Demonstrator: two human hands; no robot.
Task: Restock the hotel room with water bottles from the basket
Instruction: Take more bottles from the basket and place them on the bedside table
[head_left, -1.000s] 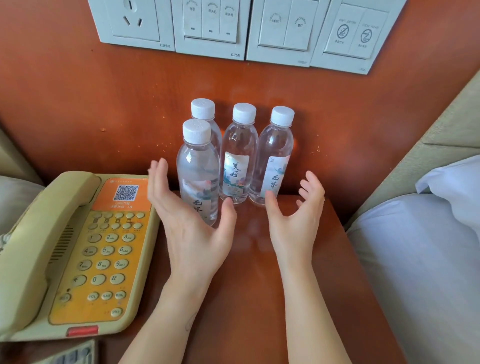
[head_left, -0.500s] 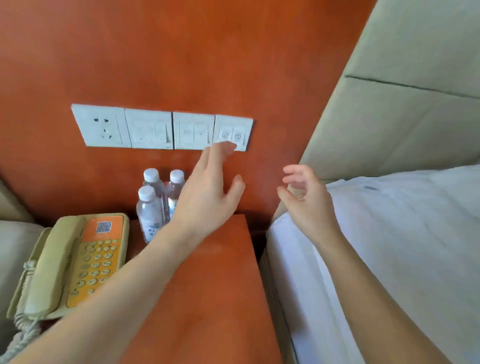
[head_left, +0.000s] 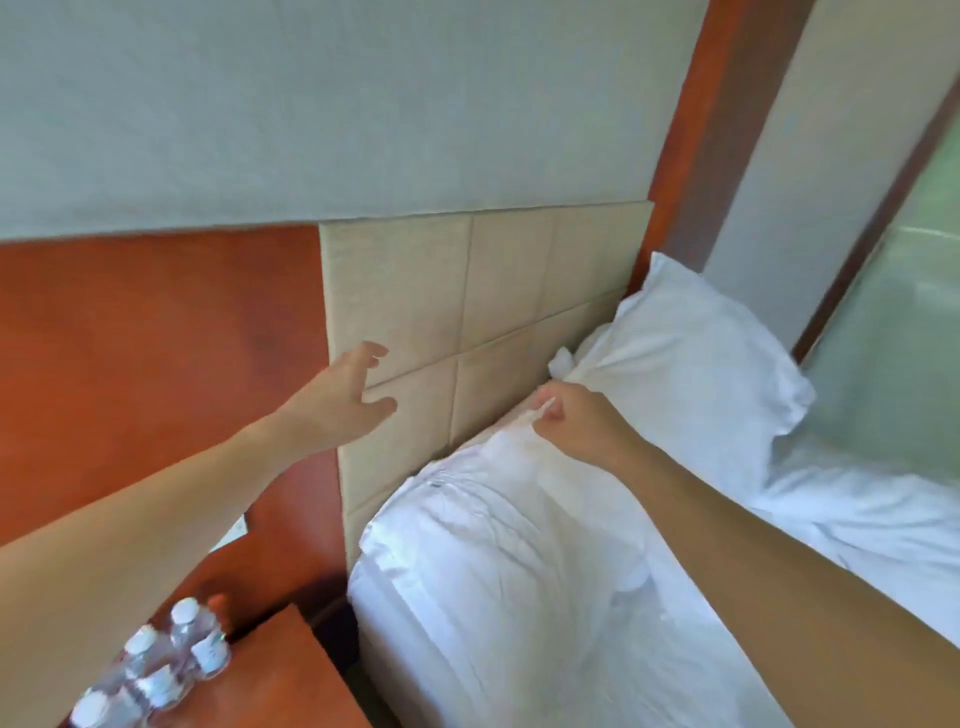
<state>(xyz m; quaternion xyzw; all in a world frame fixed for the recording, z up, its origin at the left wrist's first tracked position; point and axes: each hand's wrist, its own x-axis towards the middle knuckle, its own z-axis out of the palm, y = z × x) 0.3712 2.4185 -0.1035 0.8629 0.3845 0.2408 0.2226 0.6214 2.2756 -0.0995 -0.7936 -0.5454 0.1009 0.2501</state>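
Several small clear water bottles with white caps stand close together on the orange-brown nightstand, at the lower left corner of the view. My left hand is raised well above them, in front of the beige padded headboard, fingers spread and holding nothing. My right hand hovers over the head of the bed beside the pillow, its fingers curled in loosely, with nothing visibly in it. No basket is in view.
A bed with white sheets and a white pillow fills the right side, close against the nightstand. Behind it are the beige headboard and an orange-brown wall panel. A frosted glass panel stands at far right.
The view has swung up and to the right, away from the phone and switches. Both hands left the bottles and moved up and right, over the headboard and bed. My right hand's fingers have curled in.
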